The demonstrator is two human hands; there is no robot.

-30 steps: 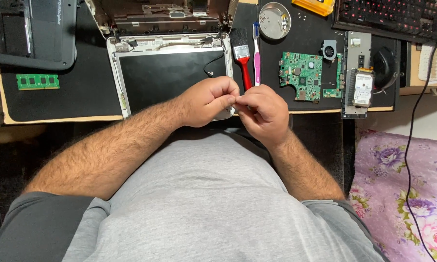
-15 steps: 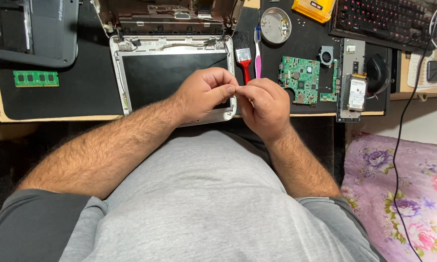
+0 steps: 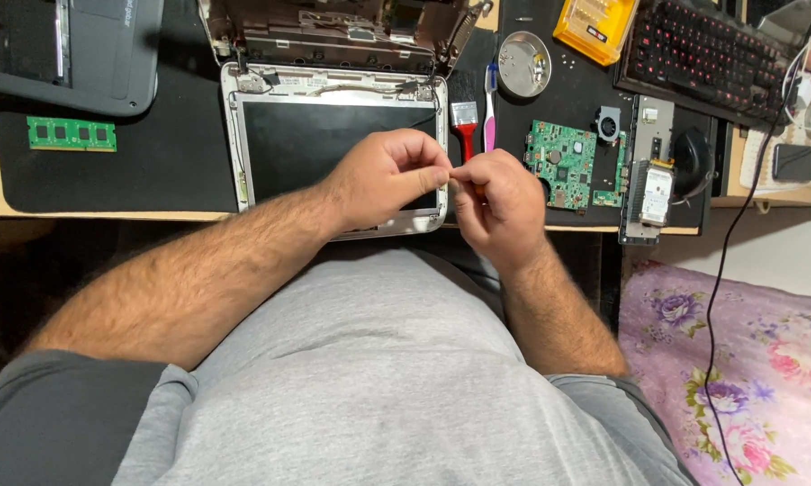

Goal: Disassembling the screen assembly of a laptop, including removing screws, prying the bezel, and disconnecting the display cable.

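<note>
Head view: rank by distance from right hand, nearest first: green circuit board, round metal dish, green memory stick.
From the right hand:
1. green circuit board, just beside it on the mat.
2. round metal dish, farther up the mat.
3. green memory stick, far across, past the left hand.

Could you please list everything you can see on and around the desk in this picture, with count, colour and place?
laptop screen panel: one, silver frame with black glass, centre of the desk
opened laptop base: one, brown, above the panel
grey laptop cover: one, top left
memory module: one, green, left
brush: one, red handle, right of the panel
toothbrush: one, blue and pink, beside the brush
metal dish: one, silver, round
circuit board: one, green
small fan: one, black
drive in bracket: one, silver
yellow case: one, top
keyboard: one, black with red glow, top right
left hand: pinching something tiny, over the panel
right hand: fingertips meeting the left
</note>
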